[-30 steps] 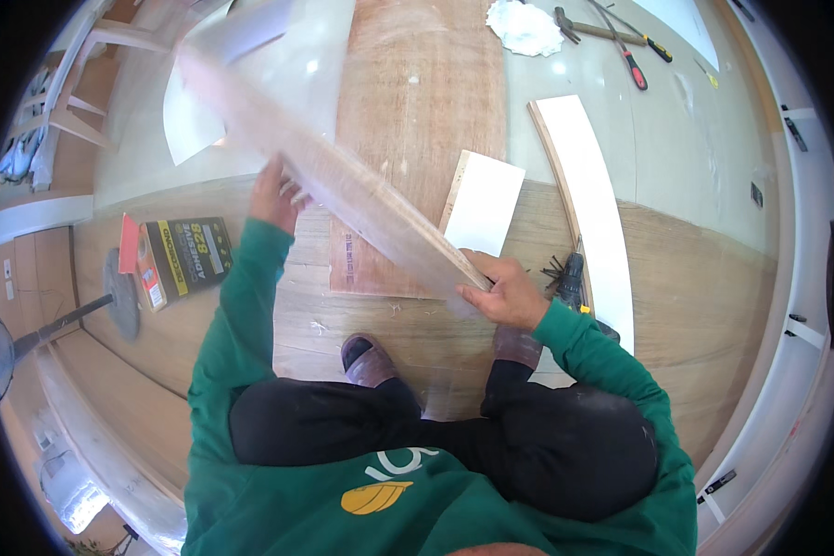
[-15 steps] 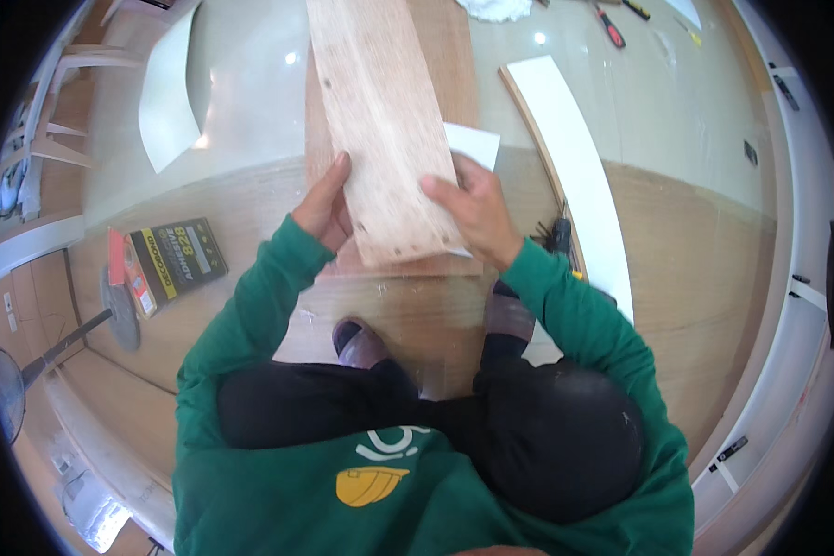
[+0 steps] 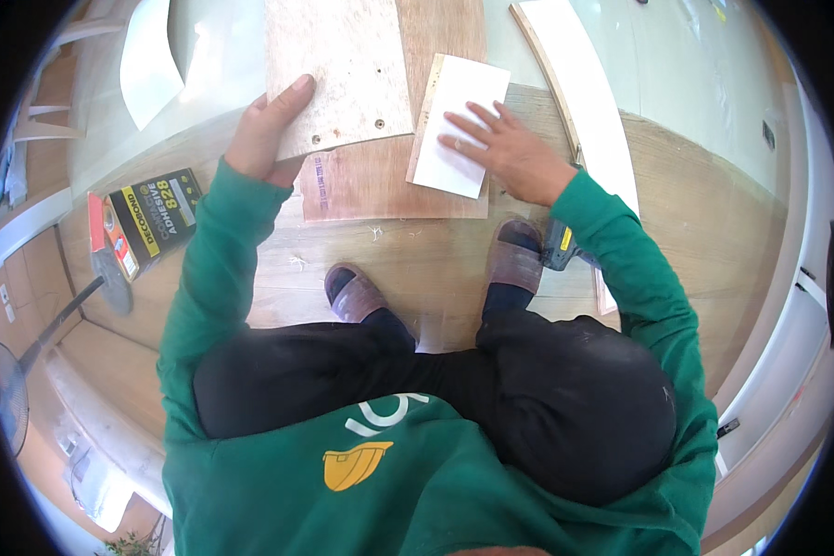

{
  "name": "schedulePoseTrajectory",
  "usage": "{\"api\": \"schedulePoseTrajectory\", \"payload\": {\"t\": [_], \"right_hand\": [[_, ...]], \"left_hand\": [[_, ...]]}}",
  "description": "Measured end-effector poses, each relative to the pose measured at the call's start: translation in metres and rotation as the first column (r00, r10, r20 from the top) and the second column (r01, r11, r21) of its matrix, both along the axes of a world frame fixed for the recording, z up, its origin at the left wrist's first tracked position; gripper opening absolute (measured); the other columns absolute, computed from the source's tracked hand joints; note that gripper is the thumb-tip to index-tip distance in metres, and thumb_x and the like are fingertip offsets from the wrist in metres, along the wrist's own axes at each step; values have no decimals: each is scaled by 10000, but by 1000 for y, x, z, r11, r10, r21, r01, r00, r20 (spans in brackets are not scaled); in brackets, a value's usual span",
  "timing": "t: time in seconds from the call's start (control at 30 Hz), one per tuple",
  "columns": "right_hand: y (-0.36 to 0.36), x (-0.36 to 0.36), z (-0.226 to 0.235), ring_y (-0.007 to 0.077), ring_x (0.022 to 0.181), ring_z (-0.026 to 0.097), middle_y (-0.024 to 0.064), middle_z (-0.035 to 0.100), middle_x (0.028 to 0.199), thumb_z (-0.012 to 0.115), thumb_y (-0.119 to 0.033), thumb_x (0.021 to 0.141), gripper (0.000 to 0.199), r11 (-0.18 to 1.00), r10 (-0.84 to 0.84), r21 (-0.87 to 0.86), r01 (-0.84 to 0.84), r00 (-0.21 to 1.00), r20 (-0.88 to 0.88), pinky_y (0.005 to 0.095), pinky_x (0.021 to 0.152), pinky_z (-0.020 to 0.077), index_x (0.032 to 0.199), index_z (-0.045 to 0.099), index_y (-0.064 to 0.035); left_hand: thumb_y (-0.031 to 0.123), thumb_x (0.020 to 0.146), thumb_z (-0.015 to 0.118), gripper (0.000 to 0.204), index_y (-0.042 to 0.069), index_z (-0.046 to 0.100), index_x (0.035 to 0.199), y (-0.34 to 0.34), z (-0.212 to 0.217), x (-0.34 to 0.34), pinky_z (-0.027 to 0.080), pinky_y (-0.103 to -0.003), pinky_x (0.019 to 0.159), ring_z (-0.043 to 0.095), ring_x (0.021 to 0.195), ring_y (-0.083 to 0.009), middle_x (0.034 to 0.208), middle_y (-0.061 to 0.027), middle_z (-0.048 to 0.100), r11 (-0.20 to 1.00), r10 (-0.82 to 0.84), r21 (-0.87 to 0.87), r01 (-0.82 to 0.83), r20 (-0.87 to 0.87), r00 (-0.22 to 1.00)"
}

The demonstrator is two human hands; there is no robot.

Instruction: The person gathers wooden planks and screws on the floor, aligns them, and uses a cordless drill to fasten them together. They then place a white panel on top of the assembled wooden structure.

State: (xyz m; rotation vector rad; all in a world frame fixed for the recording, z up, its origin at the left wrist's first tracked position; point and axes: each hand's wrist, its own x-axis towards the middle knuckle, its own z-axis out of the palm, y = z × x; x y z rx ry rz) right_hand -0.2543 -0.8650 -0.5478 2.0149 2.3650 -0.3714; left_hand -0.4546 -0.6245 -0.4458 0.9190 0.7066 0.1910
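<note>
Two hands work apart. Our left hand (image 3: 271, 130) grips the near edge of a pale plywood board (image 3: 338, 65) w/ 3 small holes. Our right hand (image 3: 505, 148) lies flat, fingers spread, on 1 white panel (image 3: 454, 102) just right of that board. Both lie on 1 darker plywood sheet (image 3: 380, 190).

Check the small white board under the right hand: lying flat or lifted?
Flat. The white board lies face-up on the brown plywood sheet, with the right hand spread on it.
</note>
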Motion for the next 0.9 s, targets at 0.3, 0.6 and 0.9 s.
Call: {"api": "schedulePoseTrajectory", "payload": {"t": [0.3, 0.6, 0.9], "right_hand": [[37, 4, -23, 333, 1450, 234, 102, 238, 1580, 873, -356, 569, 1103, 966, 200, -178, -187, 978, 56, 576, 1150, 234, 1502, 299, -230], [48, 3, -41, 324, 1433, 269, 98, 278, 1559, 893, -377, 546, 1083, 963, 203, -170, -210, 978, -56, 550, 1140, 264, 1473, 366, -185], [60, 8, -46, 344, 1425, 266, 138, 353, 1501, 920, -382, 480, 1082, 985, 139, -89, -147, 986, -87, 574, 1160, 213, 1410, 443, -102]], "left_hand": [[223, 965, 592, 451, -16, 459, 1324, 9, 21, -1, 524, -382, 956, 641, 1097, -252, 1236, -169, 614, 992, 124, -21, -123, 45, 991], [154, 990, 507, 375, -102, 472, 1262, 48, 92, 19, 648, -366, 772, 692, 978, -316, 1093, -264, 657, 979, 171, -162, -127, 297, 939], [185, 950, 570, 597, -80, 308, 1417, 131, 150, 43, 608, -360, 713, 641, 1045, -295, 1340, -247, 488, 953, -135, -209, 218, 351, 927]]}}
